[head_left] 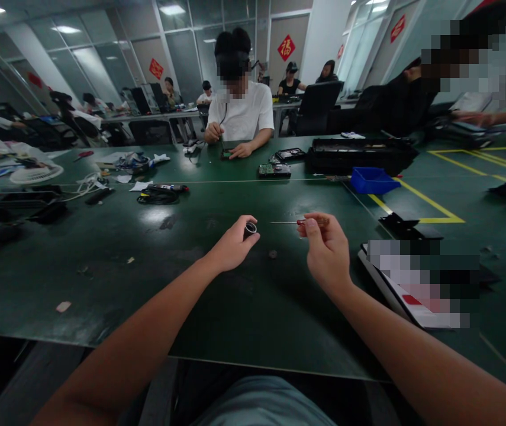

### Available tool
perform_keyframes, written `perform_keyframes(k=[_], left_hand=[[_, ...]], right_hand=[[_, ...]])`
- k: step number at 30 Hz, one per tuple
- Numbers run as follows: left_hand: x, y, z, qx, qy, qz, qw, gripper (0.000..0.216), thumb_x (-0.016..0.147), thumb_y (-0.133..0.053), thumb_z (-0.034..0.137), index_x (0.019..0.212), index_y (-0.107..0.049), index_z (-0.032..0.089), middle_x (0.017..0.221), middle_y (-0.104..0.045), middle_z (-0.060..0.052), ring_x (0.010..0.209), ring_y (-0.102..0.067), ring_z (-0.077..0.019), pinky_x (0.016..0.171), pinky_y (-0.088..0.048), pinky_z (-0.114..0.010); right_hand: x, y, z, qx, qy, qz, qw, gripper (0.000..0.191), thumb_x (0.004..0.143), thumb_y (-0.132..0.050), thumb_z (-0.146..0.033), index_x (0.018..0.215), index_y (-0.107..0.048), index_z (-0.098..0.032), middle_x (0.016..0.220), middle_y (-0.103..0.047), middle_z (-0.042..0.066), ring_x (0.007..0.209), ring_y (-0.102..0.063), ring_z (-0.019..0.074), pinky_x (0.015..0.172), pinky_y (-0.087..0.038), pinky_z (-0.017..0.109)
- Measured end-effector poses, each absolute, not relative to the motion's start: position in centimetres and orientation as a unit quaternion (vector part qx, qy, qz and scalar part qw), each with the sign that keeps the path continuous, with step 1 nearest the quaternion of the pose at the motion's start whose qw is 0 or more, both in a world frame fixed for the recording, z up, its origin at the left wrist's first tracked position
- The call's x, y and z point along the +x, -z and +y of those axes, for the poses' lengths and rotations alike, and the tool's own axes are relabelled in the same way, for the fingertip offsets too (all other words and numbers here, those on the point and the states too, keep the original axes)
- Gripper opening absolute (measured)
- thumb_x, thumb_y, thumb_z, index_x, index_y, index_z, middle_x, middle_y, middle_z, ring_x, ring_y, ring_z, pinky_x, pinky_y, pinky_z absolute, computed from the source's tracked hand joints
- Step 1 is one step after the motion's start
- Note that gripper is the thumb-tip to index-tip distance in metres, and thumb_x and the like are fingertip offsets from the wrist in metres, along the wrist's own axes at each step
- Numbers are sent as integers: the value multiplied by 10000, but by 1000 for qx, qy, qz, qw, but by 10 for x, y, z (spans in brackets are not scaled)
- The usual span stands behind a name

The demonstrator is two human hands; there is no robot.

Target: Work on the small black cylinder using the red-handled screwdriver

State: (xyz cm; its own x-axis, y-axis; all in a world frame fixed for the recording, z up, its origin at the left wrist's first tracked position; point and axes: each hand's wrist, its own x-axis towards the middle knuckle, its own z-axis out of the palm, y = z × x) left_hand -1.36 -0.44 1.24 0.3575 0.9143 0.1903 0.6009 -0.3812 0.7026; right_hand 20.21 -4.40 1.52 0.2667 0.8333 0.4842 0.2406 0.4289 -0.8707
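At the frame's centre, the left hand (231, 247) grips one small black cylinder (248, 230) with a silvery rim, and to its right the right hand (329, 251) holds one reddish-handled screwdriver (299, 222), its thin shaft pointing left, clear of the cylinder. One small dark disc (273, 254) lies just below that gap on the green table (217, 307), with one blue bin (373, 180) at upper right.

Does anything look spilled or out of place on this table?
No obvious spill, but a small round piece between the left hand and right hand and a pale scrap farther left look stray, lying loose on the table.
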Motion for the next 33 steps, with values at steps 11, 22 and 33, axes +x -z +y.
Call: perform_keyframes(k=[11,22,33], left_hand=[[5,-25,-11,869,-184,415,197,232,971,-527,297,1034,-734,213,1062,-698,-69,977,-648,-231,874,-507,-387],[30,-8,-1,888,-60,448,90,314,960,-530,387,1158,-732,252,1043,-714,-105,958,-682,-319,759,-533,-411],[-25,-19,14,603,-304,517,526,223,855,-659,366,934,-660,158,783,-591,-18,518,-473,-81,466,-303,-208]], right_hand=[[202,-15,-49,-471,-206,-581,631,193,995,-529,-410,1069,-621,-258,946,-720,40,884,-697,219,806,-546,406],[202,-15,-49,-462,-236,-585,624,187,998,-538,-407,1077,-620,-258,957,-714,35,905,-688,214,826,-535,400],[202,-15,-48,-458,-249,-575,630,184,998,-544,-390,1072,-632,-246,940,-710,29,877,-676,196,814,-524,391]])
